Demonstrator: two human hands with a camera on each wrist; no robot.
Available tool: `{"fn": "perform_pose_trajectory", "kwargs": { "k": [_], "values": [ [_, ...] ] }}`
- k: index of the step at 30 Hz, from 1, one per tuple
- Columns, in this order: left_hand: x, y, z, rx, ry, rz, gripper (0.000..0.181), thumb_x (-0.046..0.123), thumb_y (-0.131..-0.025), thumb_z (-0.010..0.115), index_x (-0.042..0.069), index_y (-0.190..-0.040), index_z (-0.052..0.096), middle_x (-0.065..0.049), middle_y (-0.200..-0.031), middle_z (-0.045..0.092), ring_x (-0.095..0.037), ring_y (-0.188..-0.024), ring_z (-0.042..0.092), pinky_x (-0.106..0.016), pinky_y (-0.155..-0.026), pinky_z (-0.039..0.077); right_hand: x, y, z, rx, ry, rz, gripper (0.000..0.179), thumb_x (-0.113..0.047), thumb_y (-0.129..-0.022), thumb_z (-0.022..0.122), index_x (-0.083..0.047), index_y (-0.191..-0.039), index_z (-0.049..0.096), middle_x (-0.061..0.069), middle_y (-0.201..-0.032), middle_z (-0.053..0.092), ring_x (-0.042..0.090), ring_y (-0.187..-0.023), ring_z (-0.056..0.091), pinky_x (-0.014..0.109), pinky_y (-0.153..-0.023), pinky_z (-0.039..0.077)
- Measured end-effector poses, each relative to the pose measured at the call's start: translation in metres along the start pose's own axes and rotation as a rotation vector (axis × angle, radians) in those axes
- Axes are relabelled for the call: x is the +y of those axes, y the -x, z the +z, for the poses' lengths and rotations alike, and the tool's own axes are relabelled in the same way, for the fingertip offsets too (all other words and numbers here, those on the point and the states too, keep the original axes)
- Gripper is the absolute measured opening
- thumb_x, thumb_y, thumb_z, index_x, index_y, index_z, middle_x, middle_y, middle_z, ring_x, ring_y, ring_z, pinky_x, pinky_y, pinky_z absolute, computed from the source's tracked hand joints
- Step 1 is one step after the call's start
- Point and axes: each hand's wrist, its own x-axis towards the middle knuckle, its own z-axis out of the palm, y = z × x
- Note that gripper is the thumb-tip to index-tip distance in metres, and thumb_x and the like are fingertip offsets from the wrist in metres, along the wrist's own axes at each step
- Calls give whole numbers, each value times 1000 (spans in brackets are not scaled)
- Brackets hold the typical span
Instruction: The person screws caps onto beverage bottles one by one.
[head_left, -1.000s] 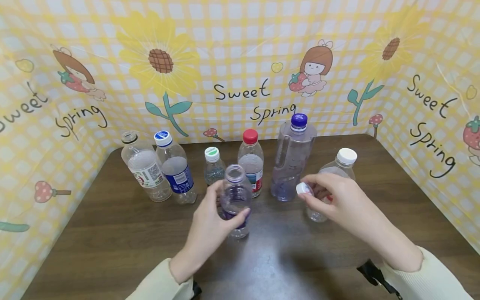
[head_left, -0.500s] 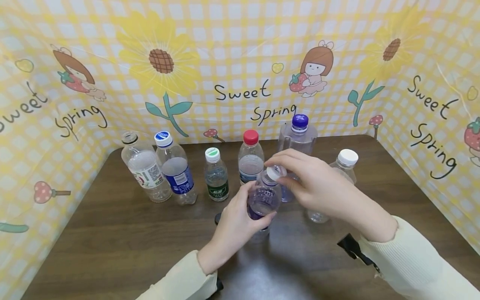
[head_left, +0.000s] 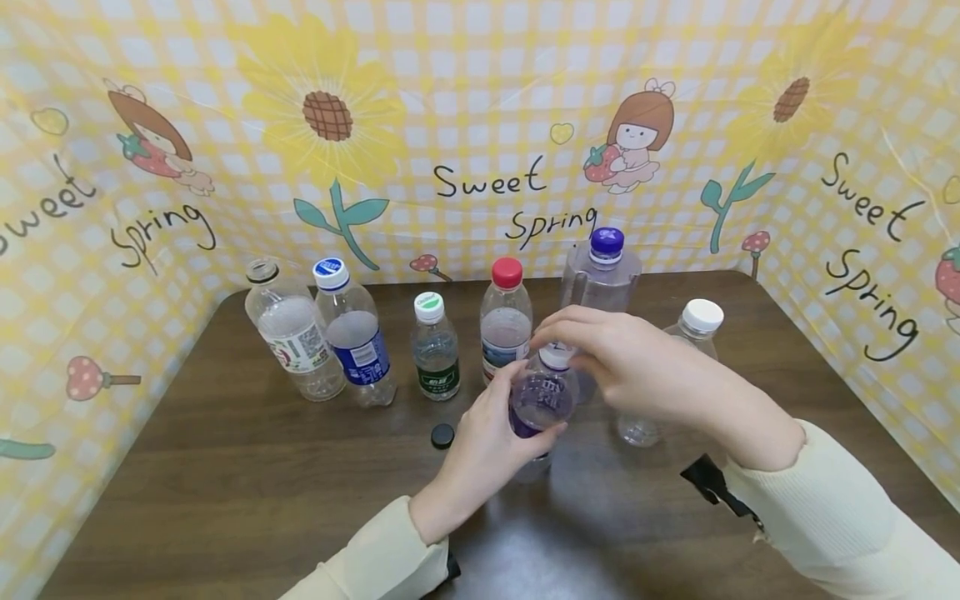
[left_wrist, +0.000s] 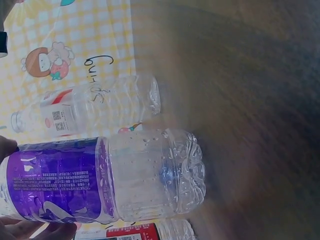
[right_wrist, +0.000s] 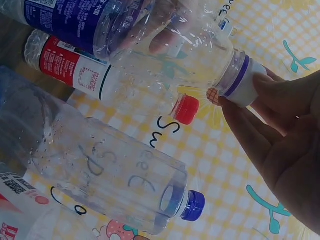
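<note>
In the head view my left hand (head_left: 483, 450) grips the body of a clear bottle with a purple label (head_left: 543, 400), which stands at mid-table. The left wrist view shows the bottle's purple label (left_wrist: 60, 180) and ridged bottom, with only some fingertips visible. My right hand (head_left: 660, 375) reaches over the top and pinches a white cap (head_left: 556, 357) between thumb and fingers. Seen from the right wrist, that white cap (right_wrist: 247, 87) sits on the bottle's mouth, against a purple ring on the neck. How tightly it sits cannot be told.
A black cap (head_left: 442, 436) lies left of the held bottle. Behind stand an uncapped bottle (head_left: 296, 342), a blue-labelled bottle (head_left: 356, 350), a small green-labelled bottle (head_left: 436, 358), a red-capped bottle (head_left: 506, 321) and a large blue-capped bottle (head_left: 600, 283). A white-capped bottle (head_left: 701, 321) is partly behind the right hand.
The left hand has shifted the purple-labelled bottle to the right. My right hand has come left with the white cap and set it on the bottle's mouth. The black cap has come into view.
</note>
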Motion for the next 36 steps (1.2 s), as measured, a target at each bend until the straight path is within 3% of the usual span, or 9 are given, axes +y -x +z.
{"fn": "perform_pose_trajectory", "kwargs": {
  "k": [10,19,27,31,36],
  "values": [
    [0,-3,3,33,2,28,74,33,-77,79,13,-136,39,-11,-130,58,-24,-117,60,-42,-95,52,2,-3,-1,32,16,12,32,7,-85,62,-6,-114,65,5,-111,66,19,-103,64,38,-86,55],
    [0,-4,3,30,-1,30,75,33,-77,79,14,-137,38,-10,-130,58,-23,-117,59,-41,-95,52,-1,-6,1,86,61,139,23,-15,-84,72,-5,-104,67,5,-98,66,16,-86,63,34,-75,56],
    [0,-5,3,12,22,-3,75,35,-78,78,16,-138,37,-9,-131,57,-22,-119,58,-42,-98,51,-1,-12,8,79,104,279,33,-32,-79,77,-9,-97,62,2,-86,62,17,-75,58,29,-64,50],
    [-1,-5,3,17,28,14,75,33,-78,78,14,-137,37,-10,-130,57,-23,-118,58,-42,-96,51,2,-11,6,27,76,221,42,-26,-77,79,-6,-110,62,6,-101,65,18,-90,62,35,-78,54],
    [-1,-5,3,27,24,27,73,32,-78,78,11,-136,38,-12,-128,58,-24,-116,59,-43,-95,52,5,-8,-2,-60,-24,63,50,1,-80,71,-3,-128,56,9,-125,60,24,-116,58,42,-98,50]
  ]
}}
